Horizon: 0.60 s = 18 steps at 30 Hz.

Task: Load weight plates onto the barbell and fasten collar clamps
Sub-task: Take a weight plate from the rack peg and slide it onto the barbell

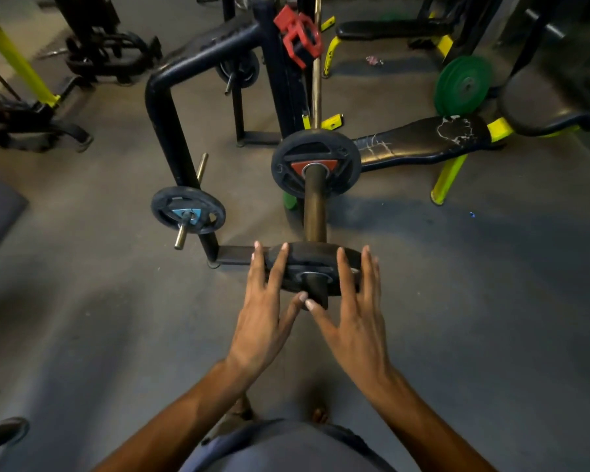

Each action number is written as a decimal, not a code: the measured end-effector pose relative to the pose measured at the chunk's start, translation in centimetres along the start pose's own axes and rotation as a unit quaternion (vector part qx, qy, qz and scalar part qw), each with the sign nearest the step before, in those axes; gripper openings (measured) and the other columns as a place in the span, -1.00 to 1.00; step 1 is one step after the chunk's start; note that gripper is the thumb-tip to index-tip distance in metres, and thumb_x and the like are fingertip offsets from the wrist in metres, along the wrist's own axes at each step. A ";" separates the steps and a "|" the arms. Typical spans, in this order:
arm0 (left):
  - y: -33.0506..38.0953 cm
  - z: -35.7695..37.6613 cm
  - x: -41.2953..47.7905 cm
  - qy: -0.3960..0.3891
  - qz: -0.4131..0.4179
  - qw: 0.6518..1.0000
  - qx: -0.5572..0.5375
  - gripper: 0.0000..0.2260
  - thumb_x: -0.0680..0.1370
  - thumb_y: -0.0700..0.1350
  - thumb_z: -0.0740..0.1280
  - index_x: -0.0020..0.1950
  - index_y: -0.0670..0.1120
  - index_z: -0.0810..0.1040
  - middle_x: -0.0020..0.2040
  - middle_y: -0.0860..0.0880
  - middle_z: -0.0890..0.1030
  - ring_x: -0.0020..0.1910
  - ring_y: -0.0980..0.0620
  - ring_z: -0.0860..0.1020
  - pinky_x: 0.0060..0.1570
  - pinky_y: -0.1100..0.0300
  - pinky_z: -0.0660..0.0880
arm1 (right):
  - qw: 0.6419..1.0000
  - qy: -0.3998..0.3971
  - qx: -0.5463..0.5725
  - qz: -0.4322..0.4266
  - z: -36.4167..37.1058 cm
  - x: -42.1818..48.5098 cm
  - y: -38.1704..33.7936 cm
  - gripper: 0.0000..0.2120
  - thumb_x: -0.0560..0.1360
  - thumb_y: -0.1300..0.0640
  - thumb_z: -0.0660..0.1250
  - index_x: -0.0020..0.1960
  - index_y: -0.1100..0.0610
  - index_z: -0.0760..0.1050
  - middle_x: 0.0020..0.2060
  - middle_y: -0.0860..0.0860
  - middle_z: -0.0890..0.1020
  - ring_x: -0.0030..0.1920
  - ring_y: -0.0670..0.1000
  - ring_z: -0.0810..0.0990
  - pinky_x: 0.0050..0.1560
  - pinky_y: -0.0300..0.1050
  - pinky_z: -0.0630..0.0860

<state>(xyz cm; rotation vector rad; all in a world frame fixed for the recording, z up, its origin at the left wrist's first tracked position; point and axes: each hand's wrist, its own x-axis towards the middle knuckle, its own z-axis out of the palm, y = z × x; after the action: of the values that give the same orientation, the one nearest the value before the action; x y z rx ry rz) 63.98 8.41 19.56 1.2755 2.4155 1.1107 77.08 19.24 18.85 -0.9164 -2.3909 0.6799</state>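
Note:
The barbell sleeve [314, 206] points toward me at centre. A black plate with a red hub mark [315, 163] sits far up the sleeve. A second black plate [312, 264] is on the sleeve's near end. My left hand [266, 301] presses flat against its left side, fingers spread. My right hand [356, 301] presses its right side the same way. Both thumbs meet just below the sleeve tip. Two red collar clamps [298, 39] hang on the black rack upright at the top.
A black rack frame [166, 117] stands left of the bar, with a small plate with a blue mark [188, 211] on a peg. A worn black bench with yellow legs [423, 143] lies to the right. A green plate [462, 85] leans behind it.

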 end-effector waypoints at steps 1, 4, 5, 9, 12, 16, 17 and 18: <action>-0.1 0.6 0.1 -0.002 -0.023 0.999 -0.028 -0.33 0.62 0.19 0.22 0.62 0.22 -0.09 0.64 0.03 -0.25 0.63 -0.05 -0.13 0.53 -0.19 0.16 | 0.999 0.002 0.034 0.037 0.4 0.4 -0.2 -0.11 0.51 -0.42 0.21 0.68 -0.08 -0.04 0.68 0.10 -0.11 0.67 0.18 -0.11 0.42 0.23 0.39; 0.2 1.6 0.9 0.015 -0.039 0.997 -0.061 -0.36 0.64 0.15 0.20 0.61 0.23 -0.10 0.63 0.07 -0.31 0.62 -0.05 -0.22 0.55 -0.21 0.06 | 0.987 0.036 0.121 0.099 0.8 1.7 -1.0 -0.17 0.51 -0.32 0.30 0.66 -0.09 0.06 0.68 0.09 -0.05 0.67 0.16 -0.12 0.48 0.05 0.20; 0.4 1.9 1.0 0.021 -0.034 0.997 -0.068 -0.36 0.65 0.12 0.21 0.61 0.23 -0.10 0.62 0.08 -0.32 0.62 -0.04 -0.25 0.56 -0.21 0.04 | 0.984 0.054 0.132 0.102 1.0 1.9 -1.1 -0.21 0.53 -0.28 0.32 0.65 -0.10 0.11 0.67 0.09 -0.02 0.67 0.16 -0.11 0.47 0.01 0.17; -0.2 2.4 1.9 0.024 -0.033 0.996 -0.075 -0.35 0.66 0.07 0.22 0.62 0.22 -0.12 0.62 0.08 -0.34 0.61 -0.03 -0.27 0.56 -0.20 0.02 | 0.979 0.083 0.149 0.114 1.9 3.5 -1.2 -0.30 0.54 -0.25 0.31 0.61 -0.08 0.23 0.66 0.11 0.06 0.66 0.19 -0.08 0.48 0.00 0.14; -0.5 2.5 4.1 0.023 -0.042 0.996 -0.071 -0.33 0.66 0.04 0.24 0.63 0.18 -0.13 0.63 0.01 -0.30 0.61 -0.05 -0.27 0.56 -0.19 -0.01 | 0.977 0.085 0.145 0.130 2.5 6.4 -0.9 -0.34 0.56 -0.18 0.34 0.60 -0.09 0.25 0.66 0.10 0.07 0.66 0.19 -0.09 0.48 -0.03 0.08; -1.0 2.7 8.3 0.015 -0.049 0.997 -0.063 -0.28 0.65 -0.07 0.27 0.62 0.20 -0.14 0.64 -0.07 -0.27 0.62 -0.16 -0.22 0.55 -0.25 0.02 | 0.976 0.089 0.141 0.138 3.5 10.7 -0.5 -0.36 0.57 -0.13 0.37 0.59 -0.08 0.26 0.66 0.13 0.09 0.66 0.23 -0.07 0.53 0.13 0.17; -1.1 2.6 9.5 0.011 -0.051 0.997 -0.061 -0.27 0.64 -0.09 0.27 0.61 0.22 -0.15 0.63 -0.09 -0.27 0.61 -0.19 -0.22 0.54 -0.26 0.03 | 0.976 0.086 0.139 0.143 3.7 11.8 -0.4 -0.35 0.57 -0.14 0.37 0.60 -0.08 0.26 0.65 0.13 0.09 0.65 0.25 -0.07 0.53 0.18 0.18; -1.2 2.6 10.7 0.006 -0.053 0.997 -0.062 -0.27 0.64 -0.09 0.26 0.61 0.23 -0.16 0.63 -0.11 -0.28 0.61 -0.21 -0.23 0.54 -0.26 0.03 | 0.976 0.083 0.139 0.148 3.9 12.9 -0.1 -0.34 0.57 -0.15 0.37 0.60 -0.08 0.25 0.66 0.14 0.08 0.65 0.25 -0.07 0.54 0.21 0.18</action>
<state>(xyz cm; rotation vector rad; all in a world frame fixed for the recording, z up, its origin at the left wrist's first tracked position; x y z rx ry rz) 57.91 17.66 18.70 1.0935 2.3521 1.2193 66.23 27.21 19.31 -1.1664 -1.9698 0.9786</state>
